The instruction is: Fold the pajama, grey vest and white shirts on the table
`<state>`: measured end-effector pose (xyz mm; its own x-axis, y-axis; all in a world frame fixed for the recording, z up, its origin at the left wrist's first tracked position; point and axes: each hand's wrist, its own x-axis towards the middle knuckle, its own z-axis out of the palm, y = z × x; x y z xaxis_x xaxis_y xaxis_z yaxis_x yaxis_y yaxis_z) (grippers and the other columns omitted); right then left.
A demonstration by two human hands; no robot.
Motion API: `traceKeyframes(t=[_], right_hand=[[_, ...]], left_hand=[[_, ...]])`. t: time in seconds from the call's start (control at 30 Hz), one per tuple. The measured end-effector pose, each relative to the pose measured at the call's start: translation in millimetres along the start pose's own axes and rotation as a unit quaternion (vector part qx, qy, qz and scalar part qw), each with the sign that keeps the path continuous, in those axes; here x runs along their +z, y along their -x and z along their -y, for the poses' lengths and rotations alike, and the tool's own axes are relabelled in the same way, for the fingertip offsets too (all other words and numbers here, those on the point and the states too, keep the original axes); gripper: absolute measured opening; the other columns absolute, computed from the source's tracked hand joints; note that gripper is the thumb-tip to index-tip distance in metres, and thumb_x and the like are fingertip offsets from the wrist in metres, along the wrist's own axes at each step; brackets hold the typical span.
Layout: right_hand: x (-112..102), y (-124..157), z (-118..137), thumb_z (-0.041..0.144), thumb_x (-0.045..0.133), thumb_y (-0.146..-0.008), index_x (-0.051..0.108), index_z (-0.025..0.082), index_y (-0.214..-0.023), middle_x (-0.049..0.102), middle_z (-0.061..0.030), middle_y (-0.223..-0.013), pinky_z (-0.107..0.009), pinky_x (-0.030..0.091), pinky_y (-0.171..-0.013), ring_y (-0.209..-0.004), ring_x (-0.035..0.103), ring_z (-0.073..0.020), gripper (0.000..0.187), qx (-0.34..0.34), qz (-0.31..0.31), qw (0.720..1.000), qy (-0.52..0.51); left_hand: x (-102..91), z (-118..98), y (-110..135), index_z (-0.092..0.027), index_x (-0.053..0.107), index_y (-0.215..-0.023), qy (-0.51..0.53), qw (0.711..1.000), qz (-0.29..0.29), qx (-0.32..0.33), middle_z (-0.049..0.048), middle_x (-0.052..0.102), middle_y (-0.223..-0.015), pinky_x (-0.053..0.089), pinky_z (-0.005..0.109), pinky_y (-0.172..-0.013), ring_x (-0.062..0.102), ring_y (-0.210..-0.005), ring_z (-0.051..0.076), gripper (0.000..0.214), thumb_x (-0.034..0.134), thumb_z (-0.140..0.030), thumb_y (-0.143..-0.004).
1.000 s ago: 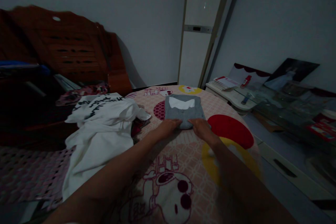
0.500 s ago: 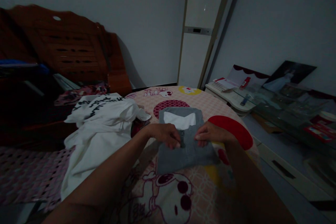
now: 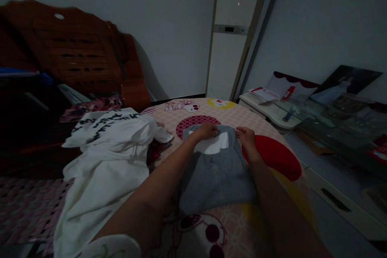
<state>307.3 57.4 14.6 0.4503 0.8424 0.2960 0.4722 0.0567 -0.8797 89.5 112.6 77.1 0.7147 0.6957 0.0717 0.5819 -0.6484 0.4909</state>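
A folded grey garment [image 3: 217, 181] lies on a round table in front of me, a white patch [image 3: 216, 144] showing near its far end and a small dark zipper-like detail below that patch. At the garment's far edge, my left hand [image 3: 208, 130] has its fingers curled in on the cloth. My right hand [image 3: 246, 135] pinches the far right corner. Both forearms reach in from the near side, the left one crossing the garment's left edge.
White clothing with black lettering [image 3: 111, 145] is heaped to the left. The table wears a patterned pink cloth [image 3: 242, 117]. Behind stand a wooden chair back [image 3: 78, 56] and a tall white air conditioner [image 3: 226, 60]. A glass-topped cabinet [image 3: 329, 129] holds papers at right.
Both hands have moved away from me, from the garment's middle to its far edge. Its near part now lies flatter and reaches closer to me. The view has shifted slightly.
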Motion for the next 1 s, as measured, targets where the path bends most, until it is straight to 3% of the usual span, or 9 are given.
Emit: traceKeyframes(t=[0.17, 0.3, 0.5, 0.57, 0.67, 0.77, 0.9, 1.0], right_hand=[[1.3, 3.2, -13.7, 0.028, 0.053, -0.073, 0.074, 0.017, -0.09, 0.077, -0.0092, -0.093, -0.038, 0.055, -0.086, -0.088, 0.071, -0.0232, 0.03, -0.012, -0.005, 1.0, 0.019], [-1.0, 3.8, -18.5, 0.03, 0.053, -0.076, 0.074, 0.017, -0.097, 0.076, -0.0106, -0.103, -0.042, 0.053, -0.092, -0.099, 0.069, -0.0253, 0.033, -0.019, 0.005, 1.0, 0.012], [5.1, 2.5, -21.6, 0.035, 0.05, -0.081, 0.071, 0.013, -0.109, 0.075, -0.0133, -0.101, -0.039, 0.057, -0.083, -0.092, 0.071, -0.0234, 0.041, 0.017, -0.013, 0.998, -0.056], [8.0, 2.0, -20.4, 0.034, 0.049, -0.08, 0.07, 0.012, -0.108, 0.075, -0.0139, -0.1, -0.037, 0.058, -0.083, -0.091, 0.072, -0.0226, 0.041, 0.021, -0.022, 0.997, -0.071], [10.4, 1.7, -18.0, 0.032, 0.05, -0.08, 0.071, 0.013, -0.107, 0.076, -0.0129, -0.1, -0.038, 0.058, -0.083, -0.091, 0.072, -0.0225, 0.04, 0.022, -0.019, 0.997, -0.071], [10.4, 2.2, -15.8, 0.034, 0.054, -0.079, 0.072, 0.014, -0.107, 0.076, -0.012, -0.1, -0.04, 0.058, -0.084, -0.089, 0.071, -0.0233, 0.039, 0.02, -0.011, 0.997, -0.069], [8.1, 3.1, -10.7, 0.036, 0.056, -0.08, 0.073, 0.016, -0.108, 0.076, -0.0105, -0.103, -0.041, 0.056, -0.087, -0.093, 0.071, -0.0241, 0.039, 0.01, 0.016, 0.999, -0.035], [6.5, 3.5, -6.0, 0.035, 0.059, -0.079, 0.072, 0.018, -0.114, 0.075, -0.01, -0.106, -0.04, 0.055, -0.09, -0.097, 0.07, -0.0244, 0.041, -0.007, 0.039, 0.999, -0.014]], left_hand=[[26.4, -9.6, -46.6, -0.013, 0.075, -0.094, 0.042, 0.998, -0.025, -0.029, 0.0105, 0.074, -0.099, 0.046, 0.026, -0.086, 0.066, -0.092, 0.02, 0.021, 0.056, -0.017, -0.083], [48.1, -13.5, -66.9, -0.01, 0.073, -0.09, 0.061, 0.995, -0.03, -0.068, 0.0129, 0.073, -0.09, 0.048, 0.029, -0.081, 0.066, -0.085, 0.021, 0.023, 0.062, -0.03, -0.084], [61.5, -2.2, -65.0, -0.013, 0.069, -0.077, 0.177, 0.97, -0.09, -0.14, 0.0043, 0.068, -0.074, 0.047, 0.025, -0.067, 0.061, -0.07, 0.015, 0.013, 0.068, -0.026, -0.077], [61.5, 1.8, -61.0, -0.014, 0.068, -0.082, 0.219, 0.957, -0.101, -0.161, 0.0021, 0.066, -0.073, 0.046, 0.023, -0.061, 0.058, -0.065, 0.013, 0.009, 0.067, -0.02, -0.075], [61.7, 4.5, -56.5, -0.015, 0.065, -0.094, 0.28, 0.939, -0.1, -0.173, 0.0, 0.065, -0.075, 0.043, 0.019, -0.055, 0.054, -0.059, 0.009, 0.023, 0.063, -0.008, -0.072], [63.1, 4.8, -54.2, -0.016, 0.062, -0.107, 0.345, 0.921, -0.083, -0.158, -0.0005, 0.064, -0.078, 0.038, 0.016, -0.049, 0.051, -0.058, 0.008, 0.04, 0.056, -0.001, -0.07], [64.0, 5.9, -52.3, -0.019, 0.053, -0.131, 0.435, 0.898, -0.044, -0.057, 0.001, 0.066, -0.09, 0.036, 0.014, -0.05, 0.054, -0.063, 0.007, 0.072, 0.048, 0.004, -0.064], [64.8, 8.0, -52.4, -0.02, 0.043, -0.143, 0.485, 0.875, -0.014, 0.01, 0.0061, 0.067, -0.108, 0.041, 0.015, -0.056, 0.061, -0.075, 0.009, 0.083, 0.047, 0.003, -0.063]])
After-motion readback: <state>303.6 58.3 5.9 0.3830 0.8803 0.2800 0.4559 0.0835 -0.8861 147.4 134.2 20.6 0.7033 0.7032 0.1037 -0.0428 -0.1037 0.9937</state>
